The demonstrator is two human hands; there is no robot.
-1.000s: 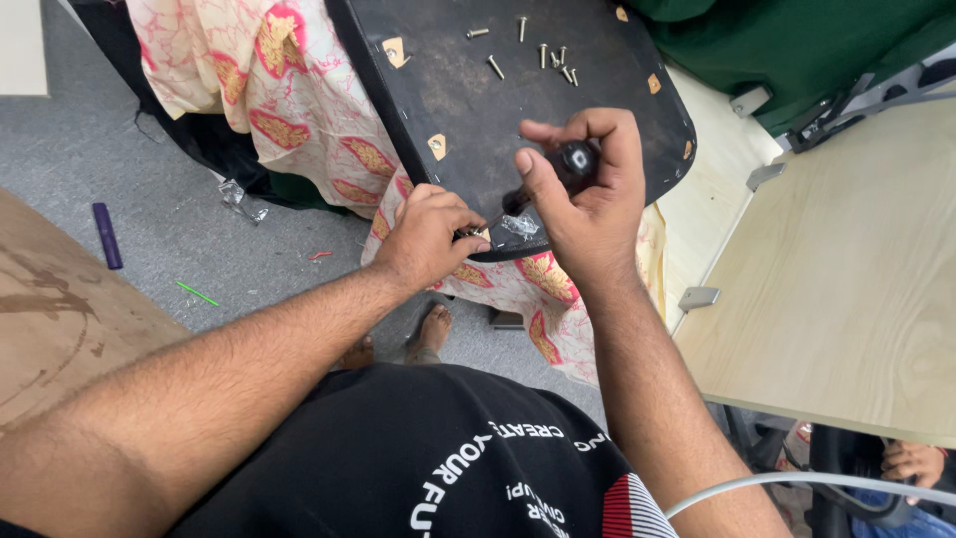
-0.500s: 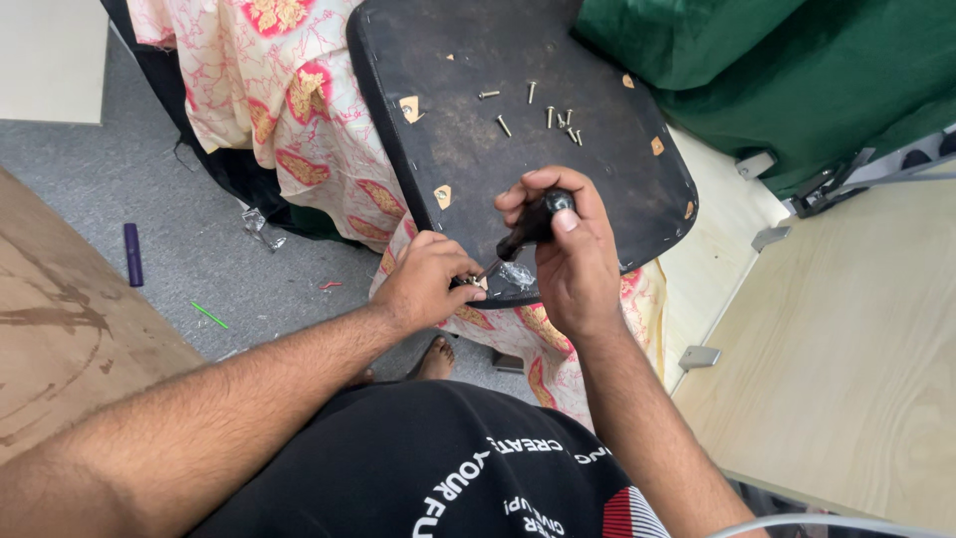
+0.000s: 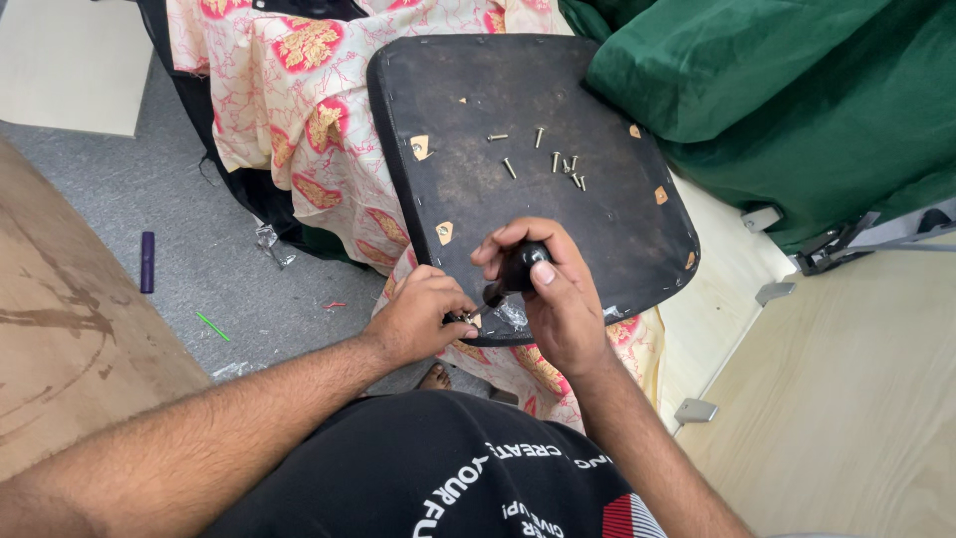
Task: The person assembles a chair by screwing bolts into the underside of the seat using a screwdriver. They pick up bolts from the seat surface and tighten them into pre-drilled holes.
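Shifting lower on the black seat panel (image 3: pixel 558 214) since before, right hand (image 3: pixel 558 304) wraps the black-handled screwdriver (image 3: pixel 513 274); left hand (image 3: pixel 423 319) pinches near its tip.

My one view comes from the head camera, looking steeply down at close range. My own torso fills the bottom edge, a black seat panel (image 3: pixel 528 169) sits centre-top, and grey floor (image 3: pixel 199 289) lies left.

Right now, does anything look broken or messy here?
Yes. The black seat panel has small torn patches showing pale material, and loose screws lie scattered on it. A green stick and a purple pen-like thing lie on the grey floor.
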